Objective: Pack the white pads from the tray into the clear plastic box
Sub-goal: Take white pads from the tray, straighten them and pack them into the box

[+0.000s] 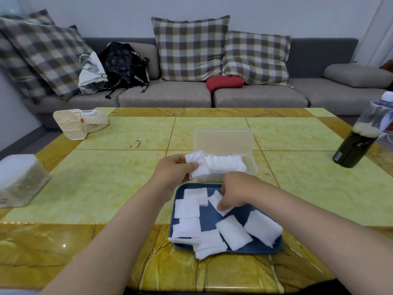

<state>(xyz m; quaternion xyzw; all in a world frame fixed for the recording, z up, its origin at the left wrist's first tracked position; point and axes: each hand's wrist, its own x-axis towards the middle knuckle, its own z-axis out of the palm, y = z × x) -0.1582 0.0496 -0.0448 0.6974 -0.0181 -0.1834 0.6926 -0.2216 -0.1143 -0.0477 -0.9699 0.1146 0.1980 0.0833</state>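
A blue tray (240, 213) lies on the table in front of me with several white pads (234, 232) scattered on it. Just behind it stands the clear plastic box (252, 168), lid up, with a row of pads (225, 163) standing on edge inside. My left hand (174, 172) holds a small stack of pads (198, 167) at the box's left end, above its rim. My right hand (236, 193) reaches into the tray's far side and pinches one pad (215, 199) there.
A dark bottle (359, 143) stands at the table's right edge. A cream fan (78, 122) lies at the far left and a frosted container (19, 177) at the near left. A sofa with cushions and bags runs behind the table.
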